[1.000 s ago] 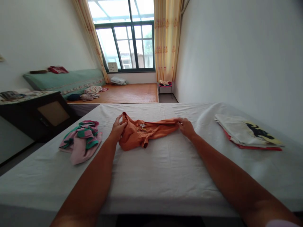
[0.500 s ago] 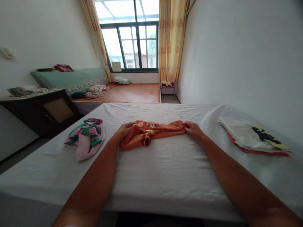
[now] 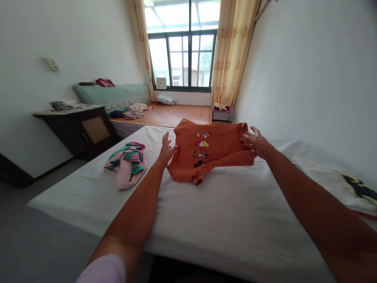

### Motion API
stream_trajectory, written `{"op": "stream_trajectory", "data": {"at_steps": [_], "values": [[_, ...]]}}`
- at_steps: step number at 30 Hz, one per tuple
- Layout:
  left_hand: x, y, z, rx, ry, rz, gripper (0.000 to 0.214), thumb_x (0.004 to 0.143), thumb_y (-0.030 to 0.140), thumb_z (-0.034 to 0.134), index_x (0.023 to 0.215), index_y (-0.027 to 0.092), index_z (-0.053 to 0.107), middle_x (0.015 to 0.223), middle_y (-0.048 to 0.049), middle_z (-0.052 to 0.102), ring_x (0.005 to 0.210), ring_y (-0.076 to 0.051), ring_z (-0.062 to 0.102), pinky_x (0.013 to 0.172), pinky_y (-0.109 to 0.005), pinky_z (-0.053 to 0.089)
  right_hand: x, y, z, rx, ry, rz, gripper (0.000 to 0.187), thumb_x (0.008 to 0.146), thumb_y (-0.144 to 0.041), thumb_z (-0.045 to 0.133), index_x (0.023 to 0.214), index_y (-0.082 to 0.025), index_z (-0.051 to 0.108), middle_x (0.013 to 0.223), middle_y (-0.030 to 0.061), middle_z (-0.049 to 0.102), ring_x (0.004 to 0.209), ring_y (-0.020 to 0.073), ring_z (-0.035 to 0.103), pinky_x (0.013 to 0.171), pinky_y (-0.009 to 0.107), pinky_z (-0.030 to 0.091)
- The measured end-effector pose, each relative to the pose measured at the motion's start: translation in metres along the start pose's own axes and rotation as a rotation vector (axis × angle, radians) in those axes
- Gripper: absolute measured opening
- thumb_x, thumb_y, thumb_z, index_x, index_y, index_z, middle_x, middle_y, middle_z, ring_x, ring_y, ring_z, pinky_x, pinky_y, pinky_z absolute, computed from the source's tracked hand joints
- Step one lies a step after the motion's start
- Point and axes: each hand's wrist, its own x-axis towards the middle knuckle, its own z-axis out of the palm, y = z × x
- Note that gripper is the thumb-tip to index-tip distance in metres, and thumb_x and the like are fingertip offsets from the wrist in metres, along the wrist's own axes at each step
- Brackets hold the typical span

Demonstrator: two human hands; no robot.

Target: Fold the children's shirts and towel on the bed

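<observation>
An orange shirt (image 3: 218, 141) with a row of cartoon prints is spread over the white-sheeted bed, its near side bunched and a sleeve end turned towards me. At its left edge my left hand (image 3: 167, 150) is open, fingers spread upward and the thumb close to the cloth. My right hand (image 3: 257, 143) is at the right end, its fingers apart and touching the opening there; whether they pinch any cloth is hard to see. Left of my left arm lies a crumpled pink and green garment (image 3: 126, 163).
Folded white clothing (image 3: 326, 181) with a black and yellow print lies at the right by the wall. A dark cabinet (image 3: 88, 129) stands beyond the bed's left side. Further back are a mat-covered bed (image 3: 188, 113) and a small stool (image 3: 221, 111) under the window.
The shirt has gone from a narrow bunched strip to a wider spread, showing more prints. Both hands have loosened their fingers from its ends. The view has swung left.
</observation>
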Motion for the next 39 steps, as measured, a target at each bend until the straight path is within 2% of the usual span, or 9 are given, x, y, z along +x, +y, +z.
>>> {"op": "stream_trajectory", "data": {"at_steps": [3, 7, 10, 14, 19, 24, 27, 33, 39], "values": [[-0.002, -0.015, -0.009, 0.101, 0.017, -0.104, 0.071, 0.067, 0.026, 0.072, 0.134, 0.022, 0.048, 0.148, -0.0147, 0.036, 0.126, -0.031, 0.046, 0.100, -0.043, 0.039, -0.007, 0.014, 0.015, -0.265, -0.113, -0.096, 0.062, 0.066, -0.032, 0.074, 0.124, -0.025, 0.053, 0.134, 0.0134, 0.053, 0.107, 0.0269, 0.060, 0.089, 0.046, 0.049], [-0.008, -0.023, -0.008, 0.269, -0.111, -0.198, 0.040, 0.064, 0.031, 0.073, 0.101, 0.016, 0.068, 0.104, -0.0125, 0.068, 0.094, -0.024, 0.063, 0.085, -0.033, 0.047, -0.034, 0.043, 0.029, -0.506, -0.379, -0.225, 0.050, 0.063, -0.038, 0.077, 0.110, -0.024, 0.066, 0.118, 0.0091, 0.065, 0.114, 0.0311, 0.056, 0.105, 0.049, 0.036], [-0.011, -0.018, -0.002, 0.413, -0.184, -0.199, 0.033, 0.057, 0.034, 0.078, 0.087, 0.020, 0.071, 0.071, -0.0034, 0.068, 0.068, -0.019, 0.062, 0.068, -0.025, 0.046, -0.052, 0.064, 0.028, -0.609, -0.464, -0.190, 0.058, 0.062, -0.045, 0.078, 0.115, -0.026, 0.065, 0.119, 0.0080, 0.065, 0.116, 0.0307, 0.055, 0.104, 0.047, 0.038], [-0.017, 0.000, 0.000, 0.434, -0.416, -0.205, 0.046, 0.057, 0.039, 0.079, 0.098, 0.020, 0.072, 0.051, 0.0036, 0.058, 0.048, -0.014, 0.052, 0.050, -0.023, 0.036, -0.060, 0.077, 0.013, -0.756, -0.372, -0.220, 0.049, 0.065, -0.046, 0.076, 0.110, -0.029, 0.068, 0.121, 0.0057, 0.065, 0.117, 0.0298, 0.054, 0.099, 0.045, 0.040], [-0.023, 0.023, -0.003, 0.342, -0.717, -0.208, 0.063, 0.052, 0.029, 0.080, 0.114, 0.023, 0.068, 0.056, 0.0059, 0.060, 0.048, -0.011, 0.050, 0.047, -0.020, 0.034, -0.058, 0.067, -0.004, -0.700, -0.488, -0.213, 0.022, 0.072, -0.032, 0.068, 0.092, -0.029, 0.074, 0.086, 0.0002, 0.073, 0.082, 0.0209, 0.063, 0.082, 0.034, 0.048], [-0.024, 0.031, -0.005, 0.319, -0.743, -0.237, 0.048, 0.048, 0.019, 0.075, 0.096, 0.023, 0.075, 0.050, 0.0070, 0.054, 0.044, -0.010, 0.049, 0.043, -0.019, 0.035, -0.063, 0.052, -0.009, -0.620, -0.684, -0.373, 0.024, 0.068, -0.032, 0.072, 0.091, -0.029, 0.075, 0.092, 0.0006, 0.072, 0.089, 0.0215, 0.063, 0.084, 0.033, 0.048], [-0.025, 0.035, -0.006, 0.149, -0.710, -0.301, 0.042, 0.051, 0.020, 0.077, 0.093, 0.021, 0.075, 0.061, 0.0010, 0.064, 0.058, -0.015, 0.059, 0.052, -0.021, 0.044, -0.064, 0.056, -0.010, -0.737, -0.649, -0.406, 0.027, 0.069, -0.024, 0.069, 0.095, -0.029, 0.074, 0.098, 0.0015, 0.072, 0.095, 0.0230, 0.061, 0.090, 0.037, 0.045], [-0.025, 0.041, -0.012, -0.189, -0.544, -0.412, 0.043, 0.055, 0.023, 0.080, 0.097, 0.017, 0.075, 0.091, -0.0107, 0.071, 0.082, -0.025, 0.066, 0.064, -0.027, 0.053, -0.059, 0.058, -0.019, -0.743, -0.392, -0.313, 0.026, 0.064, -0.011, 0.060, 0.080, -0.026, 0.073, 0.092, 0.0014, 0.072, 0.097, 0.0241, 0.059, 0.088, 0.035, 0.045], [-0.021, 0.035, -0.036, -0.084, -0.656, -0.516, 0.024, 0.059, 0.027, 0.079, 0.080, 0.016, 0.076, 0.064, -0.0079, 0.066, 0.053, -0.016, 0.058, 0.043, -0.021, 0.042, -0.069, 0.030, -0.042, -0.305, -0.708, 0.074, 0.029, 0.074, -0.043, 0.063, 0.079, -0.016, 0.073, 0.063, 0.0012, 0.065, 0.055, 0.0142, 0.056, 0.052, 0.024, 0.045]]}}
